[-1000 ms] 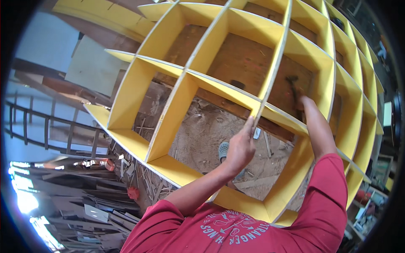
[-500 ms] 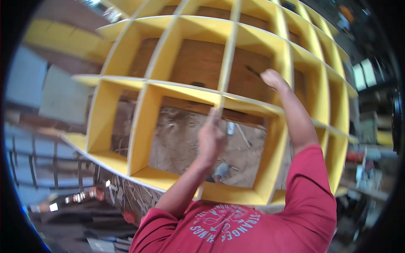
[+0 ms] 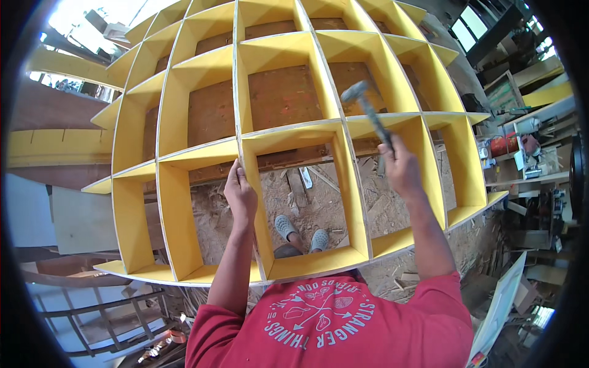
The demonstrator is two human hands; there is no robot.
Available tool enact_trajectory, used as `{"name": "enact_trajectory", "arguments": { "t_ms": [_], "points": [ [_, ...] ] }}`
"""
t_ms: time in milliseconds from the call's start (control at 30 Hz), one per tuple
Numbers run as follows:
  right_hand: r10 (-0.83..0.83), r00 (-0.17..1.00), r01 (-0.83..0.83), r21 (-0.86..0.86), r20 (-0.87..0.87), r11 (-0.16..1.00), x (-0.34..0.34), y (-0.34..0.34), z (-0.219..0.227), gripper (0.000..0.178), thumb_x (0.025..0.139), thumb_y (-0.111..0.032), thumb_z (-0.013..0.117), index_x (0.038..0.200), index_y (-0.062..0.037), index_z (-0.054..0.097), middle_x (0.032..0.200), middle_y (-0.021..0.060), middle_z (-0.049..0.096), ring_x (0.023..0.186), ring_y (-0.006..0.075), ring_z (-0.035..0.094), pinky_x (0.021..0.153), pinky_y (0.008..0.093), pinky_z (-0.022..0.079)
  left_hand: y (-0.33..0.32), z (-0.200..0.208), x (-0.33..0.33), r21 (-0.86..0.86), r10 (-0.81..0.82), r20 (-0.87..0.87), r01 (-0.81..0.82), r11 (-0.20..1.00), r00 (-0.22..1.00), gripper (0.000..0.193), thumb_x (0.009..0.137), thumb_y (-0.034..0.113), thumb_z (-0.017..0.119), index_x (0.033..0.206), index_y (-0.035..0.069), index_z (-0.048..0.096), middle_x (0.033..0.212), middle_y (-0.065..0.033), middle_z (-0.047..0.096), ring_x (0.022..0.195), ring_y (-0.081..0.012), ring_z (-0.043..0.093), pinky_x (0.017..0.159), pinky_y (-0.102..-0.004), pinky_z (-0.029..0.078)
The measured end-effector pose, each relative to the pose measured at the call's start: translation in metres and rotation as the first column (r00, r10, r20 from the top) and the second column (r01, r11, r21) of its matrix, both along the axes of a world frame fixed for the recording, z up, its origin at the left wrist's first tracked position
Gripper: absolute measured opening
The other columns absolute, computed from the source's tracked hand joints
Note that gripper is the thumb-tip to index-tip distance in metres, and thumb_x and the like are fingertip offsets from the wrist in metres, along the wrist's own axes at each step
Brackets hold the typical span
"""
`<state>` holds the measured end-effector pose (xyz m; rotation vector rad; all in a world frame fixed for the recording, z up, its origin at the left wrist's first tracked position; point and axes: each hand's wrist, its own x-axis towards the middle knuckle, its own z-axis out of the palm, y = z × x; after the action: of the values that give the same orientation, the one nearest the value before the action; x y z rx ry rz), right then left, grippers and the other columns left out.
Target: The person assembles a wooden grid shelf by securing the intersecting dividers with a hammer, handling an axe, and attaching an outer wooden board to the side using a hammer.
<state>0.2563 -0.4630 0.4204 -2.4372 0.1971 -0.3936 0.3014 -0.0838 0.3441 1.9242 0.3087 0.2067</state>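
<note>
A large grid of interlocking yellow panels (image 3: 316, 262) with pale edges spreads out before me. My left hand (image 3: 241, 195) is closed on the edge of an upright yellow panel (image 3: 260, 221), fingertips just below a crossing with another panel. My right hand (image 3: 403, 168) grips the handle of a hammer (image 3: 375, 119) and holds it over the grid, right of the left hand. The hammer's grey metal head points up and to the left, apart from the panels. Part of the handle is hidden in the hand.
Beneath the far cells lies a brown wooden surface (image 3: 285, 95). Through the near cells show a dirt floor with wood scraps and my grey clogs (image 3: 284, 227). A cluttered shelf (image 3: 534, 178) stands at right; a dark metal grille (image 3: 104, 319) lies at lower left.
The view has turned, so the grid sits farther left and shows more sharply. The hammer has swung up into plain sight. My left hand stays by a panel crossing.
</note>
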Motion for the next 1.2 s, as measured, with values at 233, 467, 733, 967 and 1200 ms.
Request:
{"name": "enact_trajectory", "arguments": {
  "t_ms": [233,467,733,967,1200],
  "points": [
    [-0.071,0.991,0.05,-0.174,-0.116,0.984,-0.016,0.004,-0.033,0.04,0.108,-0.037,0.057,0.14,-0.0135,0.059,0.068,0.0203,0.069,0.067,0.0422,0.072,0.061,0.0578,0.054,0.028,-0.006,-0.029,-0.322,0.15,0.119,-0.105,0.941,0.982,0.037,0.116,0.019,0.046,0.139,-0.004,0.063,0.11,-0.0142,0.074,0.092,-0.0152,0.068,0.086,-0.0306,0.057],
    [0.038,0.993,-0.035,0.024,-0.11,0.999,-0.031,0.047,-0.015,0.035,0.106,-0.037,0.061,0.129,-0.0113,0.063,0.075,0.0195,0.072,0.07,0.0419,0.073,0.064,0.0572,0.054,0.091,0.029,-0.125,-0.874,-0.091,-0.133,-0.073,0.481,0.987,0.022,0.107,0.017,0.054,0.118,0.002,0.066,0.075,0.0014,0.05,0.06,-0.0077,0.041,0.053,-0.0246,0.036],
    [0.435,0.9,-0.348,0.656,0.033,0.67,-0.105,0.185,0.017,0.031,0.094,-0.023,0.078,0.113,-0.0037,0.064,0.077,0.0097,0.063,0.068,0.0246,0.064,0.065,0.0388,0.052,0.006,0.077,-0.176,-0.881,-0.123,0.013,0.07,0.467,0.992,0.026,0.111,0.019,0.05,0.13,0.003,0.058,0.131,-0.014,0.068,0.127,-0.0279,0.063,0.108,-0.0411,0.049],
    [0.441,0.849,-0.529,0.484,0.292,0.697,-0.112,0.265,0.007,0.032,0.089,-0.003,0.075,0.119,-0.0023,0.064,0.094,0.0144,0.068,0.083,0.0235,0.068,0.079,0.0369,0.055,0.011,0.087,-0.165,-0.885,-0.136,0.145,0.19,0.426,0.98,0.026,0.115,0.015,0.041,0.136,0.002,0.048,0.149,-0.0231,0.057,0.134,-0.0294,0.06,0.116,-0.0442,0.047],
    [0.354,0.919,-0.392,0.502,0.174,0.771,-0.098,0.35,0.018,0.023,0.096,-0.012,0.076,0.116,-0.0039,0.067,0.083,0.0118,0.069,0.074,0.017,0.066,0.069,0.0354,0.053,0.099,0.077,-0.15,-0.957,-0.125,0.174,0.197,0.213,0.977,0.025,0.113,0.016,0.05,0.129,0.0,0.061,0.121,-0.0113,0.07,0.106,-0.0188,0.068,0.103,-0.037,0.053]
  ]
}}
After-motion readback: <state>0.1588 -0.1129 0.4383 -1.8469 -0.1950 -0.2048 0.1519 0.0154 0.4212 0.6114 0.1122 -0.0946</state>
